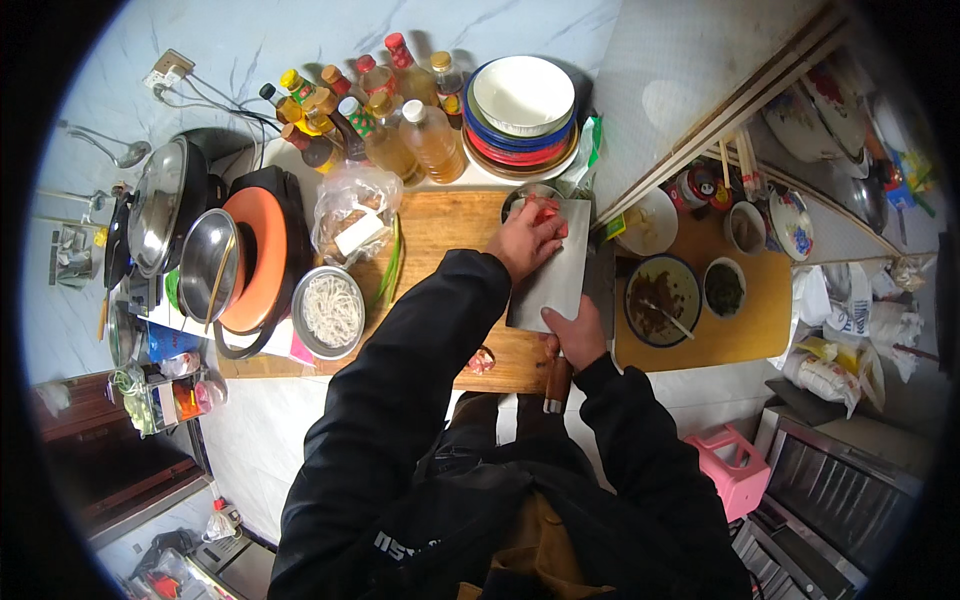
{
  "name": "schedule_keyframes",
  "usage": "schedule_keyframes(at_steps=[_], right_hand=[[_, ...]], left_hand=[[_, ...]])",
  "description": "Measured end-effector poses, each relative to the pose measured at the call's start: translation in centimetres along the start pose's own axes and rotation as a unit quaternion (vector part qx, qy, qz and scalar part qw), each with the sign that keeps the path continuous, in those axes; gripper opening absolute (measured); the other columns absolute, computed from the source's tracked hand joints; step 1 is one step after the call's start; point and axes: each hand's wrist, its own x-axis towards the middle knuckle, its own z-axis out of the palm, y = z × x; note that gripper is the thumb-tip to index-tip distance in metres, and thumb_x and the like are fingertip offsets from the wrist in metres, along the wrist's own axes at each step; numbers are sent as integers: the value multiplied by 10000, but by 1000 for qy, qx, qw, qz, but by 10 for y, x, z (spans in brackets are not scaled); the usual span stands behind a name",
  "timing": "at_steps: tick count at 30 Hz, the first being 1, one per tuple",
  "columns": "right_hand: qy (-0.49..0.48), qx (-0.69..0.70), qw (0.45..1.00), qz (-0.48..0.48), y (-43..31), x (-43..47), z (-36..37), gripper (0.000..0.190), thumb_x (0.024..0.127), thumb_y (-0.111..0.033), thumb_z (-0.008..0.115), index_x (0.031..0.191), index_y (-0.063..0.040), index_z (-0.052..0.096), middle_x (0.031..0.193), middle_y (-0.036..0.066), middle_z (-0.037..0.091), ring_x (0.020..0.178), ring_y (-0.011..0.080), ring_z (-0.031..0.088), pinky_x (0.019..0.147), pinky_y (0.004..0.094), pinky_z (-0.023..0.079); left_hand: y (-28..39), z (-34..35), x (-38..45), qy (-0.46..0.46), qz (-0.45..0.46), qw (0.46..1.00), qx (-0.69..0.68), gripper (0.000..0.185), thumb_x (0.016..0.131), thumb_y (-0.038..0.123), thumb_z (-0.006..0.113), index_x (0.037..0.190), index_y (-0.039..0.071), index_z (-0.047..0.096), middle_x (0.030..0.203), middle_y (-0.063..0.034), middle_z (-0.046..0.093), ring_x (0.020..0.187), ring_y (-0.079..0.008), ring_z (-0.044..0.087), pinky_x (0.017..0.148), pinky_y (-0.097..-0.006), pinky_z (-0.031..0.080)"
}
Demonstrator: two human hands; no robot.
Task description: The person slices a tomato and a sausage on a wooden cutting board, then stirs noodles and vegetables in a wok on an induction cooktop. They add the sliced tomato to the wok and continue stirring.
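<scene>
My right hand (581, 336) grips a wide steel cleaver (551, 289) at the handle end, thumb against the blade. Its wooden handle (556, 384) points toward me over the board's front edge. My left hand (527, 241) lies over the blade's far part, fingers bent across bright red food pieces (553, 217). Whether the fingers grip those pieces or only press on them is hidden. Just past the fingertips sits a metal bowl (517, 196), partly covered by the hand. Beneath is a wooden cutting board (442, 217), with a small reddish-white food piece (481, 360) near its front edge.
Left on the board are green scallion stalks (390, 262), a plastic bag (356, 210) and a bowl of white noodles (330, 311). Bottles (435, 142) and stacked dishes (523, 97) stand behind. On the right are a bowl of brown sauce (660, 296) and a bowl of greens (724, 287).
</scene>
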Motion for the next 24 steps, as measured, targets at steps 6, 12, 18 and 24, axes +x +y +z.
schedule_keyframes(at_steps=[6,12,18,24], right_hand=[[-45,-44,996,64,-8,-49,-36,285,883,-77,608,1076,11,418,791,112,583,437,118,505,407,270,458],[-70,-56,991,96,-11,-82,-72,284,889,-81,600,1089,12,420,766,104,586,427,107,495,375,259,427],[-76,-47,994,69,-14,-70,-65,276,895,-74,596,1086,13,417,764,106,583,431,106,497,372,257,426],[-100,-27,991,84,-28,-63,-53,281,893,-76,600,1079,17,411,758,109,581,435,108,502,375,261,428]], left_hand=[[-31,13,9,24,33,993,107,374,809,190,673,1171,106,630,1231,-125,507,1045,-348,509,926,-410,452],[-26,3,10,40,28,991,126,308,806,161,636,1109,127,679,1309,-121,529,966,-326,552,897,-386,473],[14,-15,-4,-14,94,992,89,399,859,212,594,1245,109,575,1392,-127,466,1230,-336,461,1026,-456,377],[29,-5,-30,-117,81,987,81,562,923,324,524,1420,102,383,1507,-140,314,1424,-326,223,1157,-504,128]])
